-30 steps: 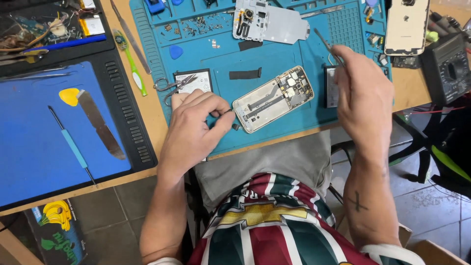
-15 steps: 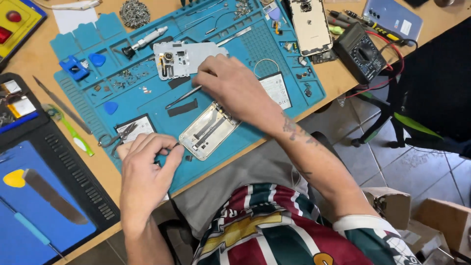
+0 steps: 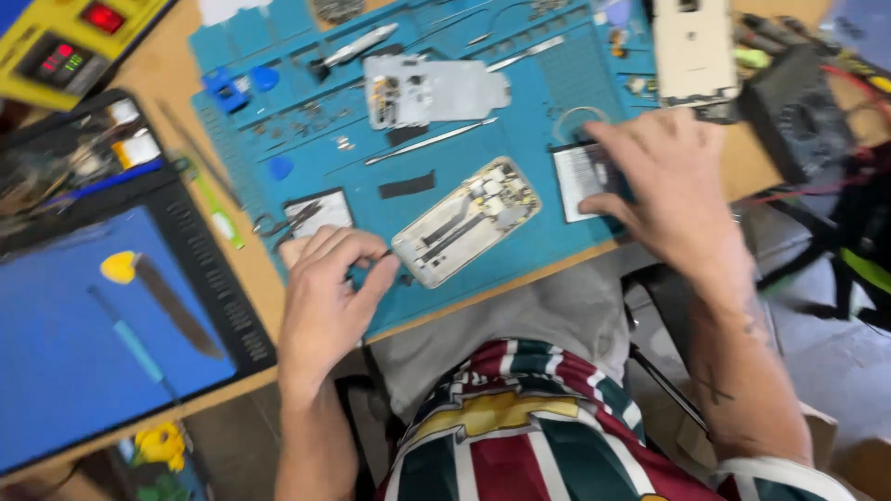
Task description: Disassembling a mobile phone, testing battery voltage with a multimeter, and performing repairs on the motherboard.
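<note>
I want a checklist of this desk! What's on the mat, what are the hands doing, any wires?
Surface: teal work mat on a wooden table.
Job's things: opened phone lying on the mat; flat dark part with a white label.
Clutter: metal plate, tweezers, blue picks, second phone.
Hands: left hand pinching something small at the phone's corner; right hand resting on the flat part.
Cables: red wire by the black meter.
Surroundings: yellow power box, blue mat, tiled floor.

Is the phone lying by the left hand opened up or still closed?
Opened: the phone lies flat on the blue mat with its internal parts exposed, beside the left hand.
</note>
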